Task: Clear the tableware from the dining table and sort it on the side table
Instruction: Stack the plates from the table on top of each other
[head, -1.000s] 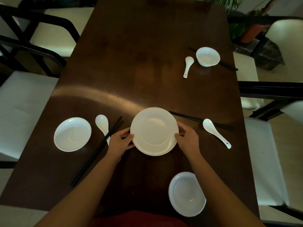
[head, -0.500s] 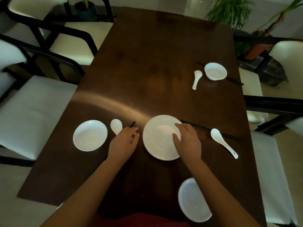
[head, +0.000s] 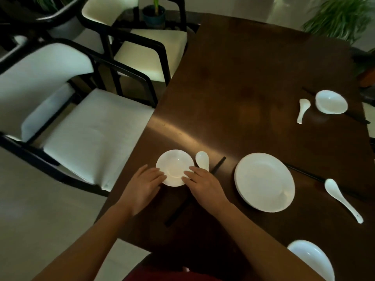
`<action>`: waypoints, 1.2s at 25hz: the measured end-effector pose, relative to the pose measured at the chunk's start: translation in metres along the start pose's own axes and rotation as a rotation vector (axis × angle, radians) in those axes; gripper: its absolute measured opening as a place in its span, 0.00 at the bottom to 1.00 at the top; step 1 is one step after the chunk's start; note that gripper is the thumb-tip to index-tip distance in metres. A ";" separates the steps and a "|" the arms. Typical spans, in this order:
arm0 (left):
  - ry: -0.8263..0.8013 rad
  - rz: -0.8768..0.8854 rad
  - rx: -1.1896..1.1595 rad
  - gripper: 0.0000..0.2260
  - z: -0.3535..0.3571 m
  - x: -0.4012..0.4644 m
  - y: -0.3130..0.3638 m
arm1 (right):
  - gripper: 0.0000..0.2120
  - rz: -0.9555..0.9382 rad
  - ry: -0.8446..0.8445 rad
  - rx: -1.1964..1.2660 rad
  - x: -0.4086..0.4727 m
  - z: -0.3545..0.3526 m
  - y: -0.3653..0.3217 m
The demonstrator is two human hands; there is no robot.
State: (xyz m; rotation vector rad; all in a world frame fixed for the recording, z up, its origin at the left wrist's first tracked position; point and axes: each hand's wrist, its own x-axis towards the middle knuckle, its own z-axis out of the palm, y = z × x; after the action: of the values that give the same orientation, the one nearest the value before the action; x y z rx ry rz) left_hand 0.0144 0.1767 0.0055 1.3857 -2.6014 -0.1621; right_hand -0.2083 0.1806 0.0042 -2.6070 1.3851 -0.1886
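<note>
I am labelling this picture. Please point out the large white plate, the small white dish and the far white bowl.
large white plate [head: 263,182]: head view, centre.
small white dish [head: 175,164]: head view, centre.
far white bowl [head: 331,102]: head view, inside.

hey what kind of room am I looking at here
Most likely a dining room, home or restaurant. A long dark wooden table is laid with white bowls, spoons and chopsticks, with cushioned armchairs alongside and potted plants behind.

- Bowl [head: 312,260] at table's near right corner: cut off by the bottom edge.
- Chopsticks [head: 218,165] near the left edge: middle hidden under right hand [head: 205,185].
- Plants [head: 341,17] beyond the far end: blurred.
</note>
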 end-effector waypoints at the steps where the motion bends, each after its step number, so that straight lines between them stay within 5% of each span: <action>1: 0.004 0.019 -0.023 0.18 0.003 0.003 -0.003 | 0.24 -0.013 -0.006 -0.006 0.004 0.005 0.001; 7: -0.062 0.055 -0.214 0.14 0.005 0.016 -0.021 | 0.19 -0.091 0.078 0.013 0.018 0.011 0.013; 15: 0.131 0.317 -0.272 0.11 -0.008 0.088 0.041 | 0.17 0.021 0.371 -0.094 -0.053 -0.036 0.074; 22: 0.062 0.469 -0.389 0.10 0.026 0.141 0.141 | 0.16 0.151 0.345 -0.167 -0.151 -0.050 0.130; 30: 0.010 0.493 -0.298 0.15 0.064 0.145 0.178 | 0.14 0.113 0.347 -0.120 -0.188 -0.029 0.164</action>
State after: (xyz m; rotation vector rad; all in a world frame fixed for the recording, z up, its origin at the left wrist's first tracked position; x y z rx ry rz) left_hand -0.2228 0.1566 -0.0078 0.6257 -2.6786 -0.4414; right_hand -0.4506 0.2436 -0.0087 -2.6739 1.6969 -0.5830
